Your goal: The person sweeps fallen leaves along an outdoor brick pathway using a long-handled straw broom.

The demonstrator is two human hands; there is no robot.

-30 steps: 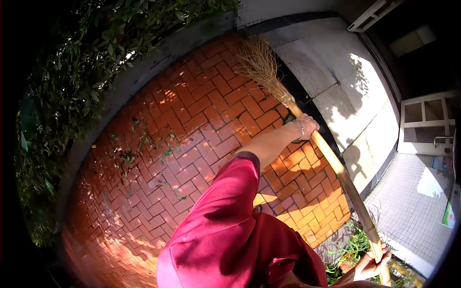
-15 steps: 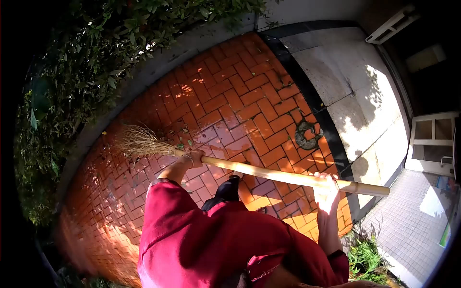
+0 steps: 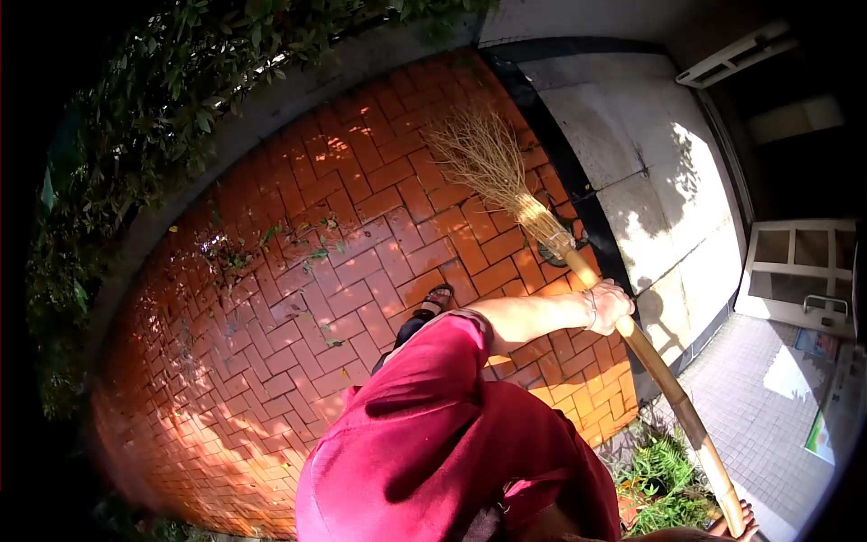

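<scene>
A long broom lies diagonally across the view, with twig bristles spread over the red brick paving. Its bamboo handle runs down to the lower right. My left hand, with a bracelet at the wrist, is wrapped round the handle just below the bound bristles. Near the handle's far end, at the bottom right, my right hand grips it, partly cut off by the frame edge. Green leaves lie scattered on the bricks left of the bristles.
A leafy hedge stands behind a low kerb at left. To the right are a dark strip, pale slabs, a white-framed gate and grey tiles. Ferns grow at lower right. A sandalled foot is on the bricks.
The bristles swung left over the leaves, then back right towards the dark strip. My left hand moved right with them; my right hand dropped to the lower right. Both kept hold of the broom.
</scene>
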